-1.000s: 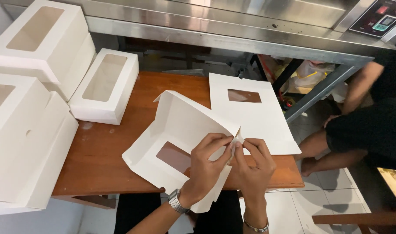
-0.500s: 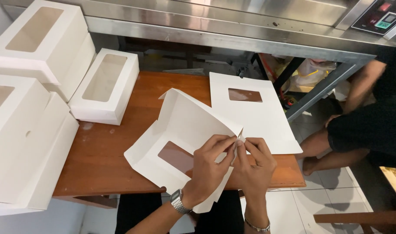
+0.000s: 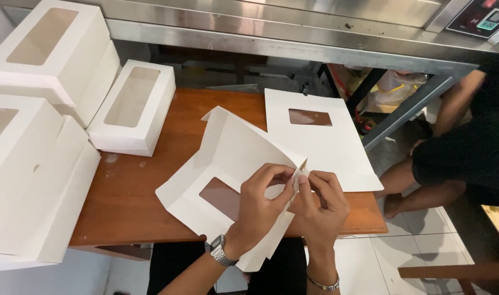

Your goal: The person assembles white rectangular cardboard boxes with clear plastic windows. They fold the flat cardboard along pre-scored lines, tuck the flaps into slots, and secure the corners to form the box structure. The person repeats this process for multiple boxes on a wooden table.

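I see both hands pinched together on one corner flap of the half-folded white window box (image 3: 227, 164), at its near right edge. My left hand (image 3: 260, 205) lies over the panel beside the window cutout; my right hand (image 3: 323, 205) grips the flap tip from the other side, fingers narrow. From that corner the box runs away and to the left across the wooden worktop (image 3: 134, 186). A flat box blank (image 3: 320, 142) lies just beyond it; finished boxes (image 3: 132, 106) stand well left.

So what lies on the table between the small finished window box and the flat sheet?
In the head view, the half-folded box held by both hands; otherwise bare wooden table.
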